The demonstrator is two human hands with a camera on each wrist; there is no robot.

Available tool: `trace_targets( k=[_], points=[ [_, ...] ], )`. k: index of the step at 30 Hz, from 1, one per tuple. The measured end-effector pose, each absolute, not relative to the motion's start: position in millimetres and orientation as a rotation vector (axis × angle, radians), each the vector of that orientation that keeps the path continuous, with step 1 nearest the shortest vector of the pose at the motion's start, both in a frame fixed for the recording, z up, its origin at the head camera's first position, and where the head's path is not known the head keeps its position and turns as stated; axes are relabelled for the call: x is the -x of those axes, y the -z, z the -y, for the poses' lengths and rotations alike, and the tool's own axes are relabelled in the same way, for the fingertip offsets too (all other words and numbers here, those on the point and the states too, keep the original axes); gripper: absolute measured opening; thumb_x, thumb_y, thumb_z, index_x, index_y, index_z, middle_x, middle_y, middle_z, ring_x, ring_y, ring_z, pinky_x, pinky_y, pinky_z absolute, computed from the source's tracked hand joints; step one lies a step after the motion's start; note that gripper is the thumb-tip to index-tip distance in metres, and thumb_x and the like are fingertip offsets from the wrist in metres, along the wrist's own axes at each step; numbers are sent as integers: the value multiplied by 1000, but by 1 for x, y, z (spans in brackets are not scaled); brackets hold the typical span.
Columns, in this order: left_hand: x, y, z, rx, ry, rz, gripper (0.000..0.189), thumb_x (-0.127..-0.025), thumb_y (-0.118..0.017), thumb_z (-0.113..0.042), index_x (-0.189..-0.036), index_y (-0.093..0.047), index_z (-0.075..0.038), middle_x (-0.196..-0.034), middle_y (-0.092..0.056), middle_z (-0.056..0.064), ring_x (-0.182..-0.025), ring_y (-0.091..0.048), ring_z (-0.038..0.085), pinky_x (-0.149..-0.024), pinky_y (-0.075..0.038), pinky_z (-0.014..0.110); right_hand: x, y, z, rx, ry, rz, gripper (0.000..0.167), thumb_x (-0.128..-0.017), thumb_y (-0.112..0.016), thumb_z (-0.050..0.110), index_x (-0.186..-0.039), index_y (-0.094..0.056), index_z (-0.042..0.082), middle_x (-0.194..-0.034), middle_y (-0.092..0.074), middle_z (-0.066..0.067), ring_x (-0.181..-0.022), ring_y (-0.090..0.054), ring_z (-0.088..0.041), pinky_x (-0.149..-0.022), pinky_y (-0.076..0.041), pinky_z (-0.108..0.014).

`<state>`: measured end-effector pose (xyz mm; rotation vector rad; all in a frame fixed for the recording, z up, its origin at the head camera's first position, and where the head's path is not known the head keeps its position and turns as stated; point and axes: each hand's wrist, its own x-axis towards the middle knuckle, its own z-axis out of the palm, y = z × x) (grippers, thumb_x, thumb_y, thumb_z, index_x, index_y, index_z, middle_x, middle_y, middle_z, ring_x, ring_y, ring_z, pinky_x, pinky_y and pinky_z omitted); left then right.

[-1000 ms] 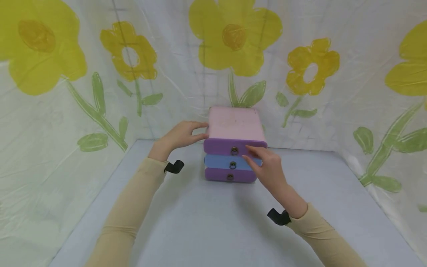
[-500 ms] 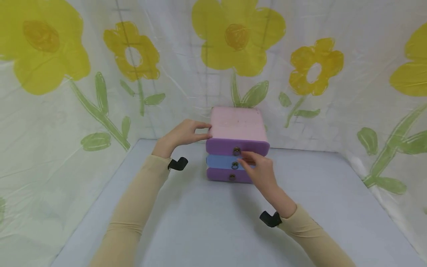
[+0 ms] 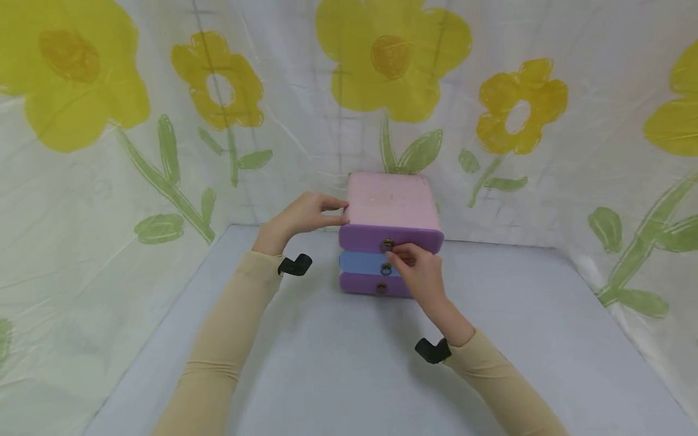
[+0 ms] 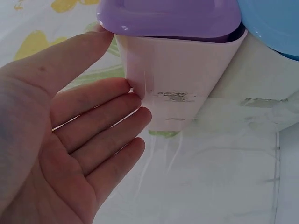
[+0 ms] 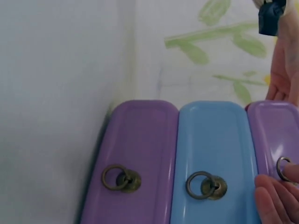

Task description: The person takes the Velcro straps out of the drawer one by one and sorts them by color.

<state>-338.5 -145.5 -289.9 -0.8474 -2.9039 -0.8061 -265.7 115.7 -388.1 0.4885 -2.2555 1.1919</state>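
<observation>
Three-drawer chest (image 3: 389,200) is stood upright at the rear of the table (image 3: 327,363), just before a flower-printed sheet (image 3: 294,151). Shell glossy, apparently plastic: judged light, stiff and slippery, liable to slide if not braced. The ring pull (image 5: 277,167) of the purple top drawer (image 3: 357,238) is pinched by the right hand (image 3: 424,275); best hold judged there. The left hand (image 3: 297,219) is set at the chest's side, fingers extended, thumb parted from them. Pale tabletop appears smooth; sheet wrinkled.
</observation>
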Motion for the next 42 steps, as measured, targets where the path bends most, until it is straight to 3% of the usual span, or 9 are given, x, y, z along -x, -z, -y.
trace_targets(
  k=[9, 17, 28, 35, 42],
  points=[
    [338, 290, 145, 829, 885, 2916, 55, -84, -69, -44, -131, -59, -17, -131, -59, 2, -123, -54, 19, -102, -44, 38, 270, 391, -111, -434, -1331, 2239, 15, -86, -71, 17, -88, -72, 3, -76, -73, -9, -65, -71, -15, -56, -54, -21],
    [337, 285, 145, 818, 930, 2946, 56, -84, -70, -44, -131, -59, -16, -132, -59, 4, -123, -55, 21, -101, -44, 39, 272, 392, -112, -446, -1410, 2201, 12, -85, -71, 14, -84, -71, 2, -75, -72, -11, -63, -70, -15, -56, -54, -17],
    [336, 283, 143, 797, 969, 2962, 55, -82, -72, -42, -130, -61, -16, -130, -61, 4, -121, -56, 20, -100, -46, 38, 251, 376, -108, -470, -1421, 2180, 9, -84, -69, 2, -83, -69, -7, -73, -70, -19, -64, -69, -30, -60, -51, -12],
    [335, 283, 143, 795, 992, 2968, 54, -83, -72, -40, -130, -60, -16, -130, -60, 4, -121, -56, 22, -100, -46, 39, 257, 394, -115, -491, -1443, 2164, 11, -84, -72, 12, -81, -70, 1, -72, -70, -10, -62, -65, -6, -61, -54, -16],
    [335, 283, 143, 793, 988, 2960, 54, -83, -72, -40, -129, -61, -16, -129, -61, 2, -121, -57, 21, -100, -46, 38, 247, 391, -115, -481, -1474, 2198, 8, -83, -72, 7, -81, -69, 0, -73, -71, -11, -63, -67, -10, -60, -54, -15]
  ],
)
